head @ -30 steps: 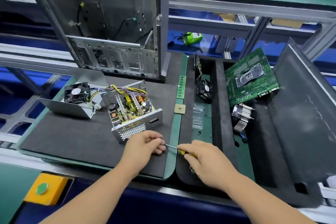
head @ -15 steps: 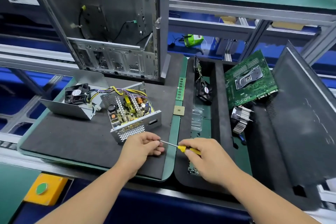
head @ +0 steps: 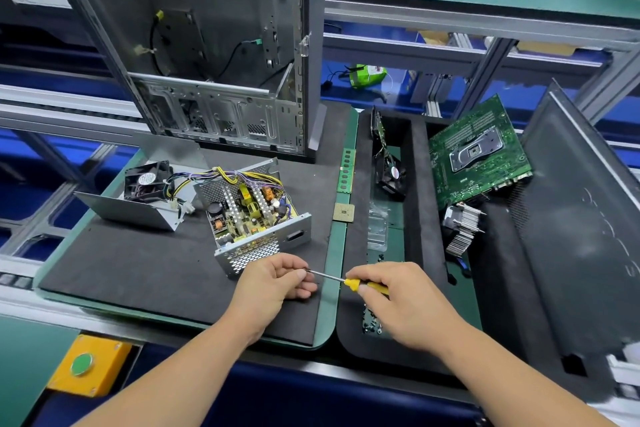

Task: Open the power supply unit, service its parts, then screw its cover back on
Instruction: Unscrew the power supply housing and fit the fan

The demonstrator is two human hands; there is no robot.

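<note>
Nearest the camera, the right hand (head: 405, 305) grips the yellow handle of a screwdriver (head: 349, 281), while the left hand (head: 273, 284) pinches at the tip of its shaft with curled fingers (whether a screw sits there is too small to tell). Just beyond the left hand, the opened power supply unit (head: 252, 215) sits on the black mat (head: 138, 270) of the bench, circuit board exposed, its cover (head: 135, 208) with the fan lying to its left. Farther back stands the computer case (head: 214, 45).
</note>
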